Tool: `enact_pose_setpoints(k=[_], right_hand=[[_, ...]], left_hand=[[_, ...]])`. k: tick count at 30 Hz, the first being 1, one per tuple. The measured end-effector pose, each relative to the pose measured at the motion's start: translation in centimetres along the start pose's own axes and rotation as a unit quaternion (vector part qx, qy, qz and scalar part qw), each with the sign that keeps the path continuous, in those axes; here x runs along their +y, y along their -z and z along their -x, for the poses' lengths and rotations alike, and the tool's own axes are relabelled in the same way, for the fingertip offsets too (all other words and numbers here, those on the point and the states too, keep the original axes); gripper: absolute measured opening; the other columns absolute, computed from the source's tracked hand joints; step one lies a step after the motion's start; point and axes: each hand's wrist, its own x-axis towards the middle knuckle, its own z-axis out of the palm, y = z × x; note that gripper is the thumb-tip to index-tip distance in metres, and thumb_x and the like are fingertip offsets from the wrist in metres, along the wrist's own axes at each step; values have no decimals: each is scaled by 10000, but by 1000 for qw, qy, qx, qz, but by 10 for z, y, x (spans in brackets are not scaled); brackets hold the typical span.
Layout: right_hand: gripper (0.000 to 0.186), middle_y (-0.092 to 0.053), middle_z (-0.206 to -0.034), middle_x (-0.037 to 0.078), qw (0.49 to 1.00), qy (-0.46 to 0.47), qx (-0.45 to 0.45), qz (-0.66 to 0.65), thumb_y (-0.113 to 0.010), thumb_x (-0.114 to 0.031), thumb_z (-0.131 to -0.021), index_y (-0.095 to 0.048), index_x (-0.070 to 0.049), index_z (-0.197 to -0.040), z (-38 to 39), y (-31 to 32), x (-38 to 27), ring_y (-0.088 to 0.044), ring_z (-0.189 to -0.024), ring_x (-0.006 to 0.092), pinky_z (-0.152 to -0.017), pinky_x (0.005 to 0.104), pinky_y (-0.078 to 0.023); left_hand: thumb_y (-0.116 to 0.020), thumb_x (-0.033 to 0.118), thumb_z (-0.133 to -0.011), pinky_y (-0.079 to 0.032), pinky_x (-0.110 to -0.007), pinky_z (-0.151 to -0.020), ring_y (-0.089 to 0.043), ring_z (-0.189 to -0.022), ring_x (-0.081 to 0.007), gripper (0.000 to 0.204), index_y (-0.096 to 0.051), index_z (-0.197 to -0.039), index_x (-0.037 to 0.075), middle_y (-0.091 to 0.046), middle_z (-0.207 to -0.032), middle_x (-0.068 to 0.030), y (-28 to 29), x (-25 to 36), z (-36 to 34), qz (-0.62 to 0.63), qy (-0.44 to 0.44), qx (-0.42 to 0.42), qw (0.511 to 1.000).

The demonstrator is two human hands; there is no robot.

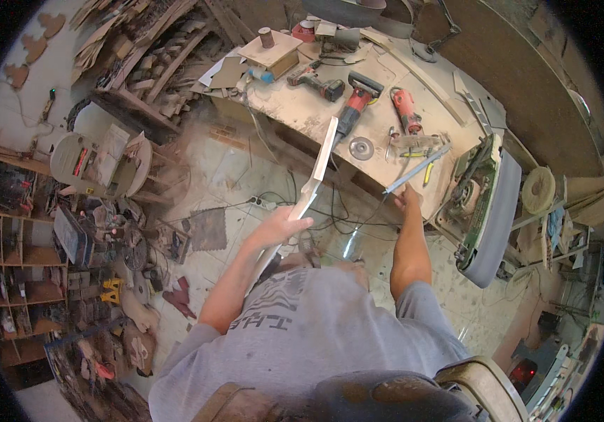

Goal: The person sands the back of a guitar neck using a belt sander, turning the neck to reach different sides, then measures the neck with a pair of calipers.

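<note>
In my left hand [288, 224] is a long, narrow strip of pale wood [322, 160], with my fingers wrapped round it. The strip stands up in front of my body, and its far end reaches toward the workbench [386, 67]. My right hand [409, 199] is at the bench's near edge, its fingers closed at the lower side of a long grey flat bar [418, 169]. That bar lies slantwise over the bench top, beside a yellow-handled tool [429, 171]. Part of the right hand's grip is too small to make out.
A red and black power tool [355, 105], a red grinder [406, 111], a cordless drill [319, 83] and a metal disc [361, 148] lie on the bench. A belt sander [488, 204] stands at its right. Cables [337, 211] cross the floor. Shelves [21, 274] line the left.
</note>
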Motion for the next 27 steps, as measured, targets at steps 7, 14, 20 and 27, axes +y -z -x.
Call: enact_pose_setpoints(k=[7, 14, 20, 27], right_hand=[[355, -718, -860, 96, 987, 27, 44, 154, -783, -350, -922, -719, -11, -1002, -24, -26, 7, -723, -725, 195, -480, 325, -555], [292, -700, -739, 92, 962, 143, 121, 200, -665, -330, -942, -696, -43, -904, -74, -3, 19, -672, -595, 198, -496, 314, -525], [304, -621, -755, 124, 792, 340, 363, 354, -572, -306, -983, -576, -2, -968, -5, 39, -9, -642, -683, 273, -622, 412, -514], [319, -602, -763, 106, 898, 374, 219, 79, -665, -284, -992, -531, -9, -1081, 125, 47, -8, -597, -684, 203, -652, 369, -483]], left_hand=[[-718, 446, -978, -425, -272, -467, -493, -533, -77, 400, -557, -914, 86, -468, -684, 33, 34, -17, -19, -9, 18, -49, 999], [-718, 456, -976, -408, -282, -456, -491, -527, -81, 419, -544, -891, 85, -460, -675, 33, 51, -8, -25, -11, 19, -81, 996], [-722, 401, -966, -413, -283, -467, -500, -535, -88, 374, -546, -892, 80, -492, -701, 17, 55, -6, -31, -14, 38, -101, 994], [-758, 320, -898, -438, -311, -489, -520, -557, -110, 328, -565, -895, 55, -529, -734, 5, 51, 1, -33, -44, -6, -103, 994]])
